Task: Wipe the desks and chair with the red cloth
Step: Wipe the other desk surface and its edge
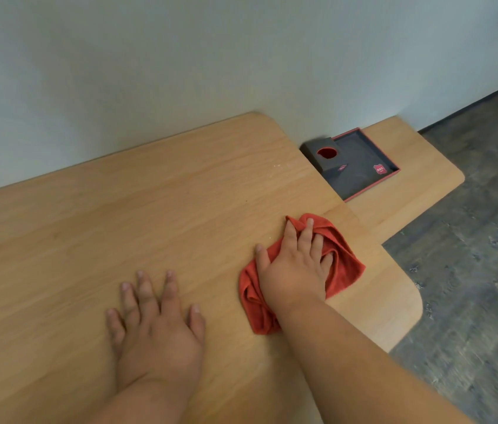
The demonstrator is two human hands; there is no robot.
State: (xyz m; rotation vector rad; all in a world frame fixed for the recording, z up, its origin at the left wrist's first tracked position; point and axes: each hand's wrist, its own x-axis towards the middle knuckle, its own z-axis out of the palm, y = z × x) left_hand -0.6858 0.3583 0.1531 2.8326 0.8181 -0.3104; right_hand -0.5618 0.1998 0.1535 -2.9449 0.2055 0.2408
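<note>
A crumpled red cloth (344, 264) lies on the light wooden desk (180, 194), close to its right edge. My right hand (295, 264) presses down on the cloth with the fingers spread and dug into its folds. My left hand (156, 319) rests flat on the bare desk top to the left of the cloth, fingers apart, holding nothing. A second, lower wooden desk (410, 160) adjoins at the right. No chair is in view.
A dark grey tray with a red rim (364, 166) sits on the lower desk against the pale wall (180, 56), with a small grey box that has a round red hole (325, 154) at its left end. Grey floor (471, 270) lies to the right.
</note>
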